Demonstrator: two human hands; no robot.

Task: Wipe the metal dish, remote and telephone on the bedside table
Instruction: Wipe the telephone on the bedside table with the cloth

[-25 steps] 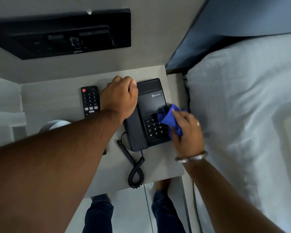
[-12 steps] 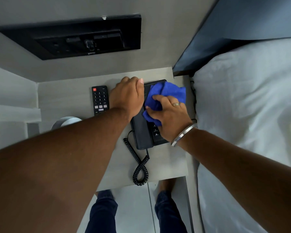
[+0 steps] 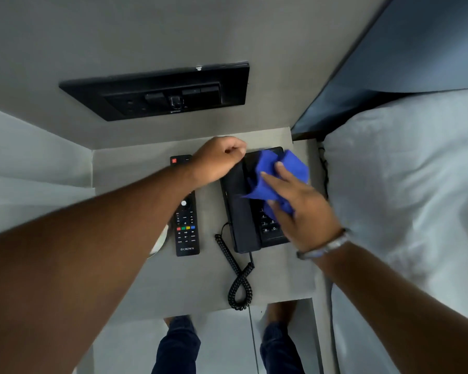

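The black telephone [image 3: 254, 238] stands on the right half of the grey bedside table [image 3: 130, 168]. My right hand [image 3: 303, 209] presses a blue cloth [image 3: 278, 171] onto its upper face, above the keypad. My left hand [image 3: 219, 160] is curled over the top end of the handset [image 3: 239, 211], which lies in its cradle. A black remote [image 3: 187, 233] lies left of the phone, its upper part crossed by my left wrist. Only a sliver of the metal dish [image 3: 160, 242] shows beside my left forearm.
The phone's coiled cord [image 3: 239, 284] loops towards the table's front edge. A white pillow and bed [image 3: 403, 198] press against the table's right side. A black switch panel [image 3: 168, 93] sits on the wall behind. My legs show below the table.
My right hand has slid the blue cloth from the keypad up to the phone's upper face and spread it wider. My left hand has curled tighter at the handset's top. More of the remote shows.
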